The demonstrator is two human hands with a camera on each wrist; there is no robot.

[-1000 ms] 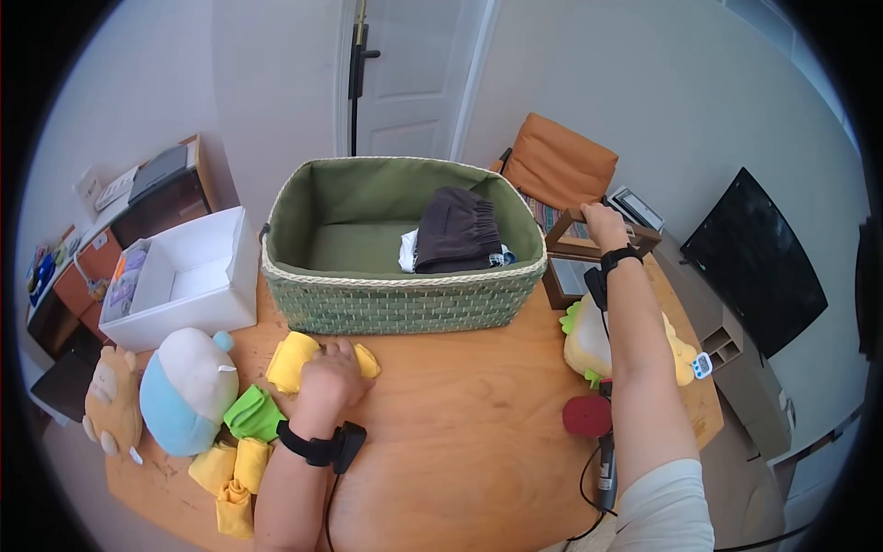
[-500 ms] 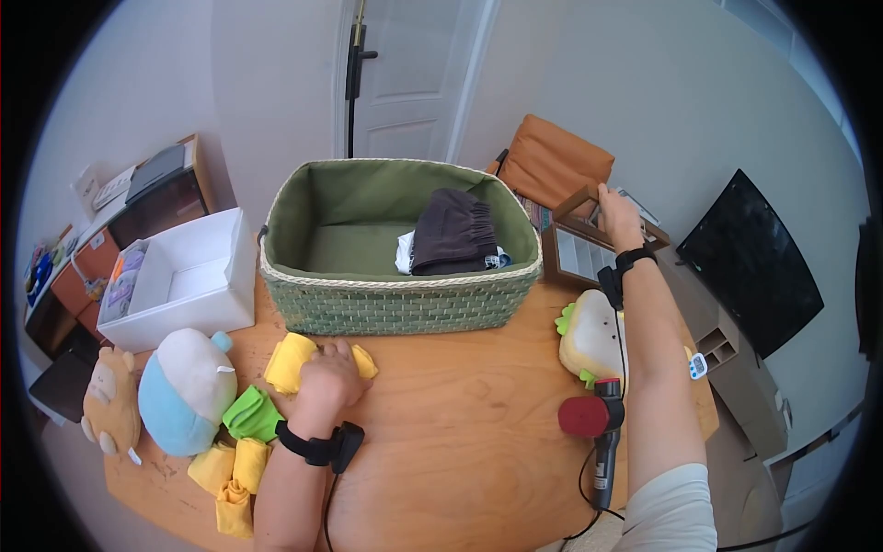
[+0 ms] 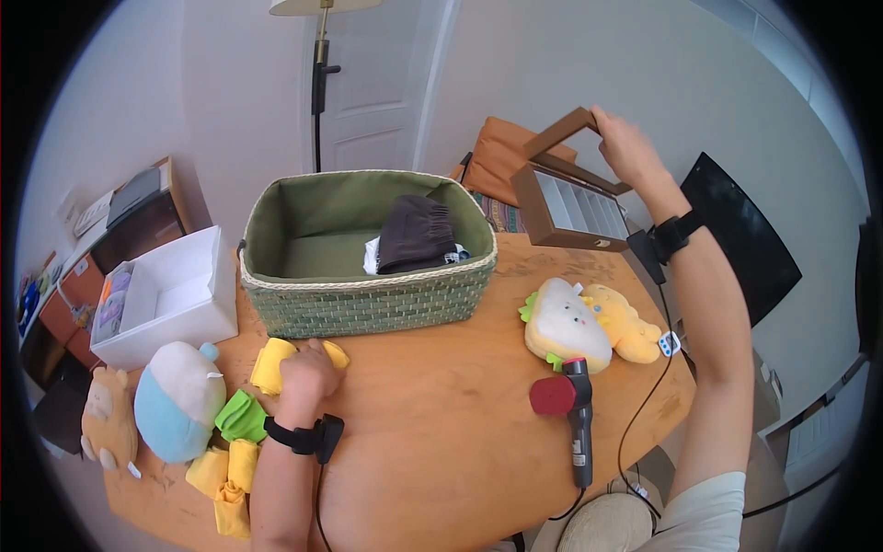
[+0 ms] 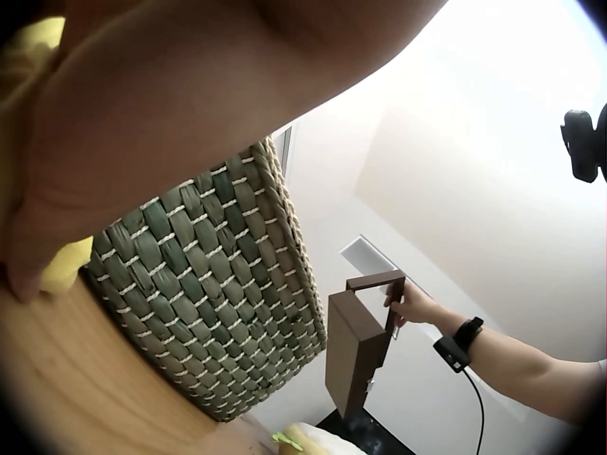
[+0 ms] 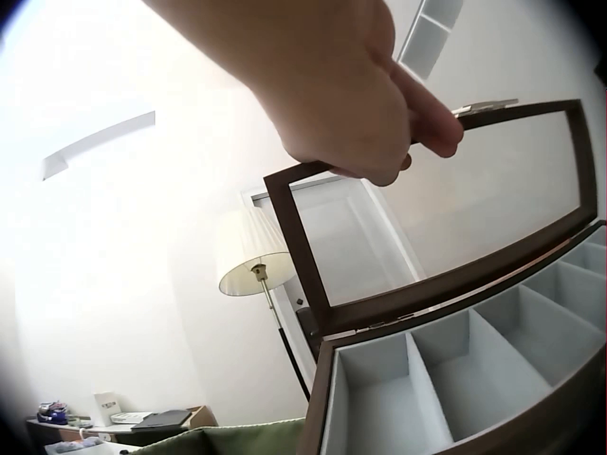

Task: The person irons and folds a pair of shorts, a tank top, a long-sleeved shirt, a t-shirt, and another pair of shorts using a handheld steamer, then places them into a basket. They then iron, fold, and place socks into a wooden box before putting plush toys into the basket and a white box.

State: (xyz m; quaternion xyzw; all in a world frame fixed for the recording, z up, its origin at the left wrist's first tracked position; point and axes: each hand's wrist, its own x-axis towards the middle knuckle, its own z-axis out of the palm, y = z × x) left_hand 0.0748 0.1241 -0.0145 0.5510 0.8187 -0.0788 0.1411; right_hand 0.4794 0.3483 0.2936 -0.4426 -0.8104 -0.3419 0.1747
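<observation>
My right hand [image 3: 630, 152] pinches the lid frame of a brown storage box [image 3: 570, 213], its glazed lid [image 5: 302, 237] tilted open. Grey compartments [image 5: 379, 398] inside the box show in the right wrist view, with no items in those visible. In the left wrist view the box hangs in the air beyond the basket. My left hand [image 3: 310, 373] grips a folded yellow cloth [image 3: 270, 366] on the table, fingers curled over its middle; its ends show on either side. Most of that cloth is hidden under the hand.
A green woven basket [image 3: 368, 299] holds dark folded clothing [image 3: 414, 235]. Left are a white box [image 3: 170, 327], plush toys [image 3: 179, 405], a green cloth [image 3: 241, 419] and yellow cloths [image 3: 232, 506]. Right lie a sandwich plush [image 3: 566, 322], yellow plush [image 3: 621, 322] and a corded grey-red device [image 3: 579, 423].
My right hand has lifted the brown box by its lid, up off the table's back right. The lid stands wider open. My left hand stays on the yellow cloth; the head view has shifted.
</observation>
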